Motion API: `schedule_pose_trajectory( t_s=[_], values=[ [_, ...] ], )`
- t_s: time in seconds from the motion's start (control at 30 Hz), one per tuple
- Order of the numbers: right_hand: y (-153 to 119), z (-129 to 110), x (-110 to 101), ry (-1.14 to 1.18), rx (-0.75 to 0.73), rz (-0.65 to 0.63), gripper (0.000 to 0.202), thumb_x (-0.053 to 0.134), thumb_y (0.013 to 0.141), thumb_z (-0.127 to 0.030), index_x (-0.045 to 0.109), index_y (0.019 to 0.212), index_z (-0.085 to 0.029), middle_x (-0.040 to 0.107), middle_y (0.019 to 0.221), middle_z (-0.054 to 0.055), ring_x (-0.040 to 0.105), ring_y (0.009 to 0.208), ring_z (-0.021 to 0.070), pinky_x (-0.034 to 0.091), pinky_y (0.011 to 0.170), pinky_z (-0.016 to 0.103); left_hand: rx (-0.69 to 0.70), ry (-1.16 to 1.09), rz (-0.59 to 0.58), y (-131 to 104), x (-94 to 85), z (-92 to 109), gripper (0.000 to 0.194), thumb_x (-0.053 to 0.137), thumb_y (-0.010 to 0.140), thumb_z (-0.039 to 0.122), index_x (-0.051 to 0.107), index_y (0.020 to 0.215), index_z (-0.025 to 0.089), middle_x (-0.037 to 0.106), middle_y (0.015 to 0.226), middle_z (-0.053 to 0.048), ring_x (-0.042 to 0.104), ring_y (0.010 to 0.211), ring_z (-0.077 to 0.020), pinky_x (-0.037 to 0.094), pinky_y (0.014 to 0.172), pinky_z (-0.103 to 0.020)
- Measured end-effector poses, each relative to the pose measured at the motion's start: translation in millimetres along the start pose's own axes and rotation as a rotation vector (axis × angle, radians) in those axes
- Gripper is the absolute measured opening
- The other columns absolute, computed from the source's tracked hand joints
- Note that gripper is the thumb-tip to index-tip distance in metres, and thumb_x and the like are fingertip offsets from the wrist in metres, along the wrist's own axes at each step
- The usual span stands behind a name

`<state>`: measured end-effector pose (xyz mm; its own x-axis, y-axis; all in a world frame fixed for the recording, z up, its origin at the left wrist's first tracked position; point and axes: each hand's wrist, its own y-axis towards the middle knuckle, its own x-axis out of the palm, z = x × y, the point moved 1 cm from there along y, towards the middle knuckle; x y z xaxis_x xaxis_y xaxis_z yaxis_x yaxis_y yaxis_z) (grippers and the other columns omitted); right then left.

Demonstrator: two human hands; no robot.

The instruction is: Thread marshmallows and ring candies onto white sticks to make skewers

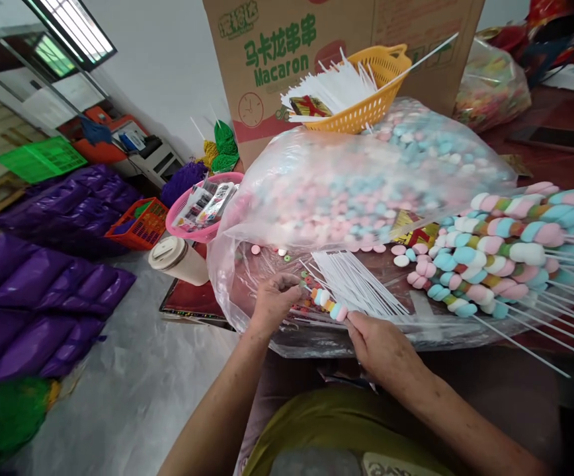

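Observation:
My right hand grips the near end of a short candy skewer threaded with pink, blue, white and orange pieces. At the skewer's far tip is my left hand, its thumb and fingers pinched together; whatever they hold is too small to make out. Small ring candies lie scattered beside the left fingers. Just beyond the skewer, a fan of white sticks rests on the plastic. Behind it spreads a large clear bag of pink, blue and white marshmallows. Several finished skewers are piled at the right.
A yellow basket of white sticks sits on the bag before a cardboard box. Left of the bag stand a pink basket and a lidded cup. Purple bags lie at the far left.

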<state>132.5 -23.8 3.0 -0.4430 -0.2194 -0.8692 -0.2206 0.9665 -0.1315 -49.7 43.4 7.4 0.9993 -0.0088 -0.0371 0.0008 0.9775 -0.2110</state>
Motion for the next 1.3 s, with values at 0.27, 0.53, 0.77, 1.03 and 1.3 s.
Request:
schedule_pose_trajectory(
  t_s=[0.27, 0.53, 0.77, 1.03, 1.3],
  values=[
    [-4.9, -9.3, -4.6, -0.093, 0.040, -0.028, 0.021, 0.034, 0.087, -0.017, 0.054, 0.078, -0.018, 0.063, 0.072, 0.006, 0.055, 0.062, 0.0156, 0.018, 0.051, 0.027, 0.085, 0.019, 0.119, -19.9, 20.2, -15.0, 0.007, 0.067, 0.060, 0.017, 0.064, 0.066, 0.015, 0.062, 0.060, 0.002, 0.055, 0.056, -0.0100, 0.047, 0.057, -0.022],
    [12.9, 19.1, 1.9, 0.218, -0.110, 0.263, 0.032, 0.034, 0.087, -0.031, 0.047, 0.061, -0.019, 0.052, 0.054, 0.000, 0.044, 0.051, 0.0114, 0.028, 0.051, 0.023, 0.171, 0.494, -0.132, 27.6, -8.2, 23.4, 0.022, 0.056, 0.072, 0.025, 0.065, 0.090, 0.015, 0.066, 0.074, -0.004, 0.060, 0.068, -0.0162, 0.046, 0.061, -0.025],
    [59.4, 44.1, -28.1, 0.118, 0.011, 0.375, 0.028, 0.041, 0.083, -0.032, 0.064, 0.082, -0.015, 0.056, 0.059, 0.000, 0.047, 0.056, 0.0123, 0.032, 0.054, 0.022, 0.230, 0.911, 0.033, 113.8, -28.6, 25.4, 0.014, 0.057, 0.054, 0.003, 0.055, 0.048, 0.015, 0.063, 0.065, -0.009, 0.058, 0.083, -0.0258, 0.040, 0.081, -0.034],
    [132.8, 58.1, -30.0, 0.001, -0.030, 0.368, 0.026, 0.043, 0.082, -0.025, 0.065, 0.090, -0.015, 0.057, 0.087, 0.009, 0.050, 0.074, 0.0159, 0.034, 0.065, 0.026, 0.291, 0.885, 0.003, 55.5, -27.2, 23.3, 0.010, 0.055, 0.070, 0.018, 0.064, 0.070, 0.017, 0.063, 0.068, -0.004, 0.059, 0.078, -0.0209, 0.043, 0.076, -0.031],
    [74.0, 38.5, -32.3, 0.399, -0.049, 0.339, 0.024, 0.049, 0.081, -0.036, 0.063, 0.085, -0.017, 0.057, 0.071, 0.002, 0.049, 0.065, 0.0136, 0.037, 0.058, 0.025, 0.040, -0.146, -0.030, -3.5, 16.2, 6.8, 0.030, 0.069, 0.064, 0.033, 0.062, 0.087, 0.015, 0.062, 0.068, -0.001, 0.056, 0.057, -0.0117, 0.047, 0.054, -0.024]
  ],
)
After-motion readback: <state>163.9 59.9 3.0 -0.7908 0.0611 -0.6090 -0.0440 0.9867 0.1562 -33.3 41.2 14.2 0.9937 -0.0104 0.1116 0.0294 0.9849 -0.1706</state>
